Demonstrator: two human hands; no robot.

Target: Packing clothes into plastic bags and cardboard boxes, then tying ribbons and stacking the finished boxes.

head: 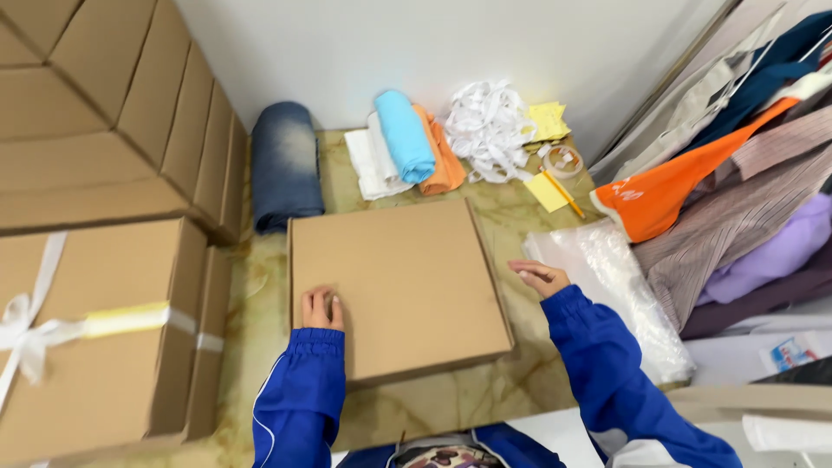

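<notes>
A flat brown cardboard box (pixel 399 277) lies closed on the marble-patterned table (pixel 520 217) in front of me. My left hand (pixel 321 309) rests on the box's near left part with its fingers curled down against the lid. My right hand (pixel 539 276) hovers just off the box's right edge, fingers apart, holding nothing. Both arms wear blue sleeves.
Stacked cardboard boxes (pixel 95 113) fill the left; one (pixel 87 338) is tied with white ribbon. Rolled jeans (pixel 284 165), folded white, blue and orange cloths (pixel 403 139), white ribbon (pixel 490 126), yellow notes, tape and pencil lie behind. Clear plastic bags (pixel 620 290) and garments (pixel 745 191) sit right.
</notes>
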